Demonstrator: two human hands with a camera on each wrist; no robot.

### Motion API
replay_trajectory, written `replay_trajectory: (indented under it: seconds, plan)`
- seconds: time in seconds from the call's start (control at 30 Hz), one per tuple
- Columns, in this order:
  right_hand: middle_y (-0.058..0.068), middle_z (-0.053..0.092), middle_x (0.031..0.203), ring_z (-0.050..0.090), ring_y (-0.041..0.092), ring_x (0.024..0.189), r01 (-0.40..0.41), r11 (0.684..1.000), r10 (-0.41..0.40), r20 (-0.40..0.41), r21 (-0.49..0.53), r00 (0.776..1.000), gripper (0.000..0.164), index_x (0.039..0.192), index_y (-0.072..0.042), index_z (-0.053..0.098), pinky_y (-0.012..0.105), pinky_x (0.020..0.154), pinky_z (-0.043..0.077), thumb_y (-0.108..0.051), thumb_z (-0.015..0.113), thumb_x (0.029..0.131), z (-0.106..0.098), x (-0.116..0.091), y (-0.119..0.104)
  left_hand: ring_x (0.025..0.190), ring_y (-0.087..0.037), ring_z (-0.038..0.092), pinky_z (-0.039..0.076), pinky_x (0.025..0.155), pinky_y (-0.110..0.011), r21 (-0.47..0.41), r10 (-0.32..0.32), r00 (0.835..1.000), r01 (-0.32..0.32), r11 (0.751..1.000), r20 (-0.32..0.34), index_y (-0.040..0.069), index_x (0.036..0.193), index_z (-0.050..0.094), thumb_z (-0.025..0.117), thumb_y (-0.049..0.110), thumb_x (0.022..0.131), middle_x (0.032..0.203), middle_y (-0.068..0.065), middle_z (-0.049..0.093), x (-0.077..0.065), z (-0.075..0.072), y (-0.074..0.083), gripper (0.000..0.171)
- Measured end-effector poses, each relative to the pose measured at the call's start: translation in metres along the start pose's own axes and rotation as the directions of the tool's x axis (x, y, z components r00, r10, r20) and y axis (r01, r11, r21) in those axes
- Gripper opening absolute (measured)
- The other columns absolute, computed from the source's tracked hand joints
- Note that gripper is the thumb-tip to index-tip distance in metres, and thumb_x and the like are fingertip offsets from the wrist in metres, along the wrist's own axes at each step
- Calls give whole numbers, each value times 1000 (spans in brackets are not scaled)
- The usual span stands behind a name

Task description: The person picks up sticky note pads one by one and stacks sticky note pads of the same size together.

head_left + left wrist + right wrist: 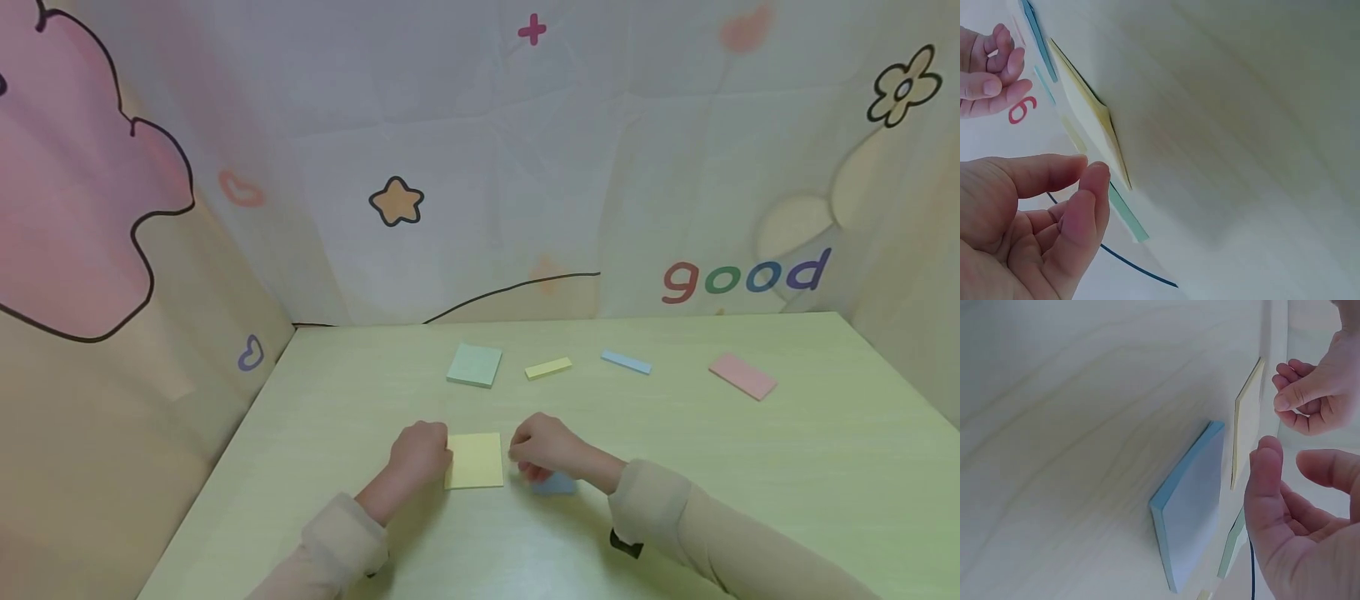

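Observation:
A square yellow sticky note pad lies on the table between the two hands. My left hand is at its left edge; in the left wrist view the thumb and index fingertips nearly meet, with nothing seen between them. My right hand hovers just right of the yellow pad, over a blue sticky note pad that it partly covers in the head view. Its thumb and index finger stand apart, the other fingers loosely bent, and it holds nothing.
Farther back on the table lie a green sticky note pad, a narrow yellow pad, a narrow blue pad and a pink pad. A printed cloth hangs behind the table and along its sides.

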State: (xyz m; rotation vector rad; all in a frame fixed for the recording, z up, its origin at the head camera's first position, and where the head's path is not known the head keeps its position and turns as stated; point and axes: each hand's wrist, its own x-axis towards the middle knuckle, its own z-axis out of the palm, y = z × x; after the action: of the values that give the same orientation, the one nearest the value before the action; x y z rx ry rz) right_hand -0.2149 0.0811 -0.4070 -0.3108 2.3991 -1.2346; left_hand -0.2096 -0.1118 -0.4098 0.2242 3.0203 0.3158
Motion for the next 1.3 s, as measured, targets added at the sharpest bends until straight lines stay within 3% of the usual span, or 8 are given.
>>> replay_trajectory:
  seconds: [0.2,0.43,0.63,0.83,0.97,1.1,1.23,1.3]
  plan:
    - [7,59,65,53,13,48,28,1000,-28,-9,2,1000,16,81,3,65,27,49,49,-7,52,80,-9,-5,5,49,-12,41,31,41,-23,31,44,999,-44,999,0,8,67,56,60,13,79,58,2,51,-7,-3,8,14]
    - [5,60,67,53,12,50,-5,1000,5,-35,3,999,16,83,2,65,27,51,49,-9,53,81,-17,-10,10,56,-12,46,35,45,-24,-19,144,990,-144,989,3,9,78,61,60,17,78,72,1,61,-10,-1,13,8]
    - [6,60,68,51,11,50,-22,999,23,-46,29,999,16,85,2,65,26,51,48,-9,53,82,-24,-19,13,56,-9,46,36,47,-22,-85,206,978,-205,975,3,9,82,62,60,16,78,69,2,59,-13,4,18,9]
    - [5,60,70,52,12,53,-49,997,52,-53,65,997,16,87,2,64,27,51,48,-8,52,81,-30,-24,21,64,-11,52,40,57,-23,-207,268,963,-263,943,-2,5,88,63,59,11,77,72,1,61,-15,6,25,13]
    - [6,60,71,52,13,55,-63,993,69,-55,96,996,18,88,3,63,27,51,48,-8,51,82,-34,-25,28,70,-12,58,43,62,-21,-306,342,940,-321,896,14,3,94,63,57,10,78,80,-2,66,-13,11,30,19]
    - [6,60,70,52,14,56,-85,990,94,-68,114,993,17,88,3,63,27,52,49,-10,52,83,-38,-27,31,81,-13,62,46,67,-19,-402,395,917,-338,851,64,3,103,61,57,12,81,92,-7,67,-13,14,35,25]
    - [7,61,71,51,14,56,-104,988,113,-76,113,991,18,87,3,63,28,52,48,-11,53,83,-41,-29,33,88,-16,63,48,73,-21,-417,404,909,-329,847,104,5,105,60,57,14,81,102,-10,65,-14,16,40,26]
    - [7,61,71,51,14,56,-112,988,121,-78,110,990,18,88,3,63,27,52,48,-11,53,83,-42,-30,34,89,-16,63,47,74,-22,-416,408,906,-328,848,116,5,95,59,56,14,81,102,-10,65,-14,17,42,17]
